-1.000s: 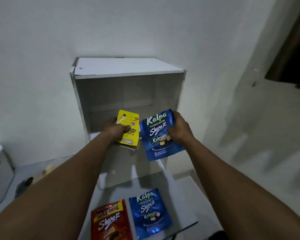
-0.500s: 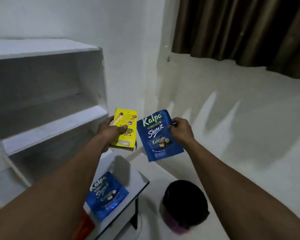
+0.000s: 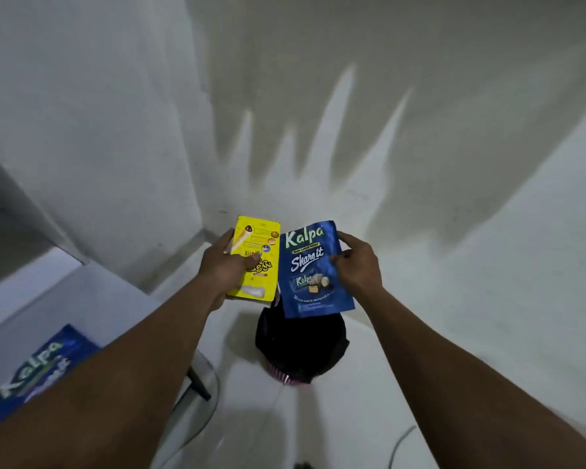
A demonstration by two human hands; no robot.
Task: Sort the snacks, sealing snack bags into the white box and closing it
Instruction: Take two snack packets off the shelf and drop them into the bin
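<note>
The blue snack bag (image 3: 313,270) in the right hand (image 3: 359,265) is glossy foil-like plastic; the yellow packet (image 3: 256,257) in the left hand (image 3: 222,265) looks smooth and matt; the black bin liner (image 3: 300,345) below both hands looks like thin plastic.

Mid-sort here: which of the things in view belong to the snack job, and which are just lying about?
Part of the job:
- yellow snack pack, held in the left hand
- blue Kalpa bag, held in the right hand
- second blue Kalpa bag, lying on the white surface at lower left

Just lying about:
- black bin on the floor below the hands
- cable on the floor
</note>
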